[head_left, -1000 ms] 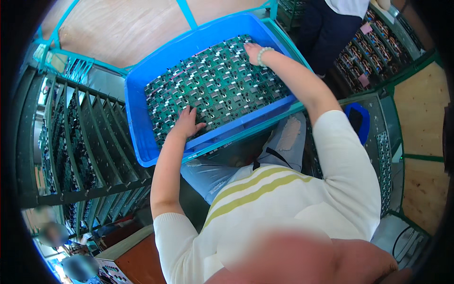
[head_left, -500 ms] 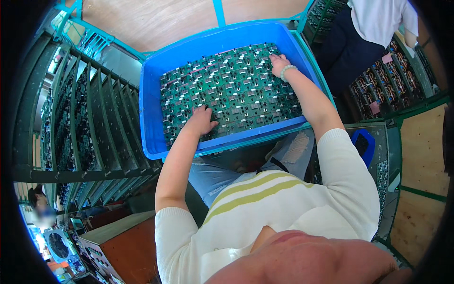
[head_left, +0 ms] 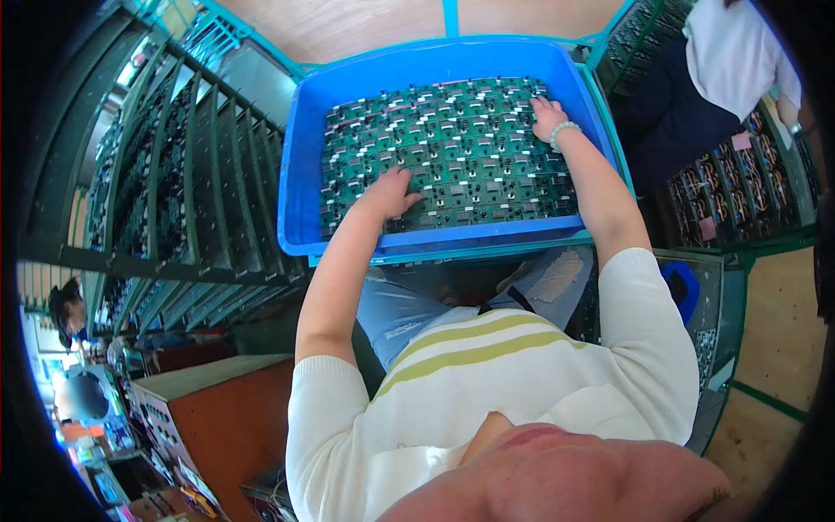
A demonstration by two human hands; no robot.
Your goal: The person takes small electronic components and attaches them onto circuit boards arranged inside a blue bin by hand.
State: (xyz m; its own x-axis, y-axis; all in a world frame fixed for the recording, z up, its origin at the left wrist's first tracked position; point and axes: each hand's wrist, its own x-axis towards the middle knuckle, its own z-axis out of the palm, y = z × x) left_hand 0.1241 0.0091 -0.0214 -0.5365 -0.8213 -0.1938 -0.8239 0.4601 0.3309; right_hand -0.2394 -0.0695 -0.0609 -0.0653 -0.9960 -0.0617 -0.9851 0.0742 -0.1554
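Note:
A blue plastic bin (head_left: 300, 187) stands in front of me, holding rows of green circuit boards (head_left: 474, 148) packed in a wide layer. My left hand (head_left: 391, 193) rests on the boards near the bin's front left, its thumb and fingers apart. At the far right of the layer, my right hand (head_left: 550, 120) lies with its fingers stretched over the boards' edge. A beaded bracelet (head_left: 564, 132) circles my right wrist. Any grip beneath my fingertips is hidden.
A dark green slotted rack (head_left: 174, 174) holding boards rises at my left. An orange-brown cabinet (head_left: 230, 418) stands below it. Another person in a white top (head_left: 735, 52) is at the far right, beside a shelf of wired parts (head_left: 739, 187). Wooden panels (head_left: 778, 300) stand at right.
The view has shifted, so the bin and surroundings sit farther right in the picture. Both hands stay at about the same places on the boards.

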